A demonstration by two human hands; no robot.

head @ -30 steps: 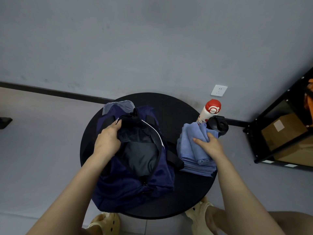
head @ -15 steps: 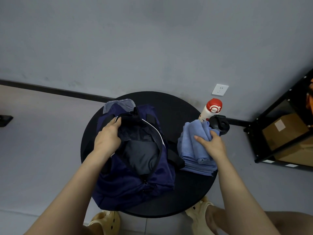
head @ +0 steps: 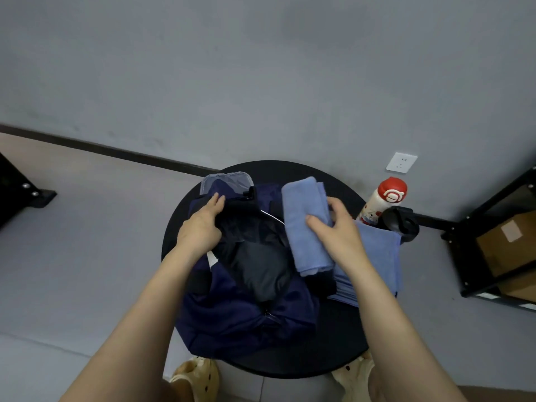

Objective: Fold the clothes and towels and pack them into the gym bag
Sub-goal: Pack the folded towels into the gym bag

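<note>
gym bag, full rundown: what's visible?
The gym bag is navy, soft fabric, lying slumped on the round black table. Its top is unzipped and gapes open, showing a dark folded garment inside. A grey mesh-edged flap sticks out at the far end. The left hand holds the opening's rim; the right hand holds a folded blue towel over the bag's right side.

The right hand (head: 338, 230) hides part of the rolled towel (head: 307, 224); the shelf (head: 493, 227) is cut off at the right edge.
</note>
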